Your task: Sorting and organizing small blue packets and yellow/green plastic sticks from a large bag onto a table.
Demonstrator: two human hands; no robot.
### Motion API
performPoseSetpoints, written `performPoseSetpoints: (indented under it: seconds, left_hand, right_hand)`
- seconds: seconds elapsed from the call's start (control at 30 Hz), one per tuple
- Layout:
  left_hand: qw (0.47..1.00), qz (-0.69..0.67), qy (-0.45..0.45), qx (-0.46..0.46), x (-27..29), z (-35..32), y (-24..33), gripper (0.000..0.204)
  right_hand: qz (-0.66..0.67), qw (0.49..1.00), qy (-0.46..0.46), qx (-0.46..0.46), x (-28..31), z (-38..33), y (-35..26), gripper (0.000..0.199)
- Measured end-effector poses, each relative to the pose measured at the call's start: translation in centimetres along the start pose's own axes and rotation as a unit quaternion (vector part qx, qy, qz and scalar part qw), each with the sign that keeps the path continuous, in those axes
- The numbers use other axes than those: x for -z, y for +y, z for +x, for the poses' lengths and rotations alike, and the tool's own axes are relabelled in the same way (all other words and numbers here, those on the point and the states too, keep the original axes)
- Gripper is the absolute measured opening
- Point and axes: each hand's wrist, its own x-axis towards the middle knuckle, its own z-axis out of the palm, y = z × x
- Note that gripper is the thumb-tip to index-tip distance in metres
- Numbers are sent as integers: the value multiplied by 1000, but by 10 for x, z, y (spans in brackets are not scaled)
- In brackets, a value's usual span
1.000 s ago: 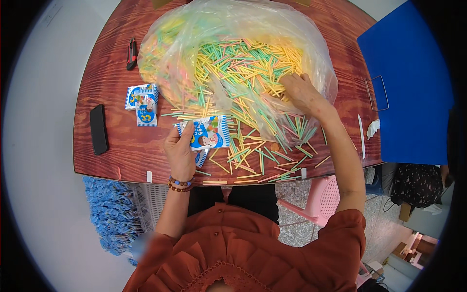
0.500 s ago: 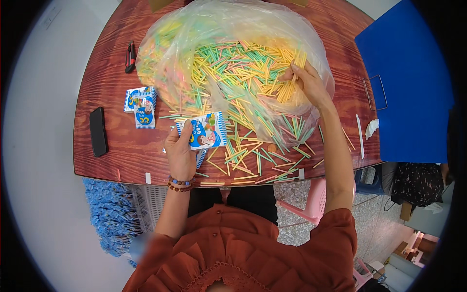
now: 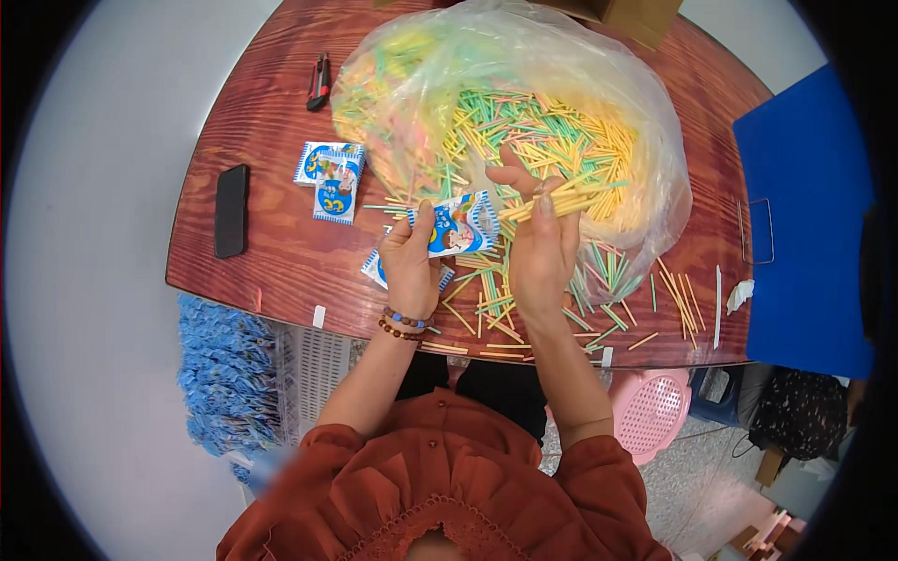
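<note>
My left hand [image 3: 410,266] grips a small blue and white packet [image 3: 460,229] by its left edge, thumb on top. Close on its right, my right hand [image 3: 543,266] pinches a bundle of thin yellow sticks [image 3: 566,200], with a few green ones among them. The bundle's left ends lie at the packet's right end; whether they enter it I cannot tell. Beyond both hands, a large clear plastic bag [image 3: 645,93] lies open, full of yellow, green and pink sticks [image 3: 533,131]. Another packet [image 3: 376,269] lies partly hidden under my left hand.
Two packets [image 3: 334,192] overlap on the red wooden table [image 3: 281,238], near a phone [image 3: 231,210] and a box cutter [image 3: 319,82]. Loose sticks [image 3: 686,304] are scattered along the front. A blue panel [image 3: 804,234] stands at right. Below left is a pile of blue packets [image 3: 224,374].
My right hand has come out of the bag with the sticks, moving left and nearer, up to the packet. My left hand still holds the packet. The whole view has shifted.
</note>
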Motion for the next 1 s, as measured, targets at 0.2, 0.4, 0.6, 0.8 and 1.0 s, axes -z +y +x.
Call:
performPoseSetpoints:
  seconds: [0.2,0.4,0.6,0.8,1.0]
  left_hand:
    - [999,-20,21,-15,-3,-5,6,17]
    - [996,-67,44,-37,-9,-4,4,17]
    - [992,-99,45,-71,-11,5,-8,15]
    - [988,-142,35,-56,-24,12,-8,14]
    - [979,-197,-36,-32,-16,21,-9,21]
  right_hand:
    - [-91,995,-1,36,-24,-12,18,32]
    - [8,999,21,-33,-39,-18,28,41]
    - [-106,994,-24,-14,-28,-8,25,37]
    - [-181,977,-84,-79,-17,5,8,48]
    - [-178,973,-101,-107,-4,9,5,59]
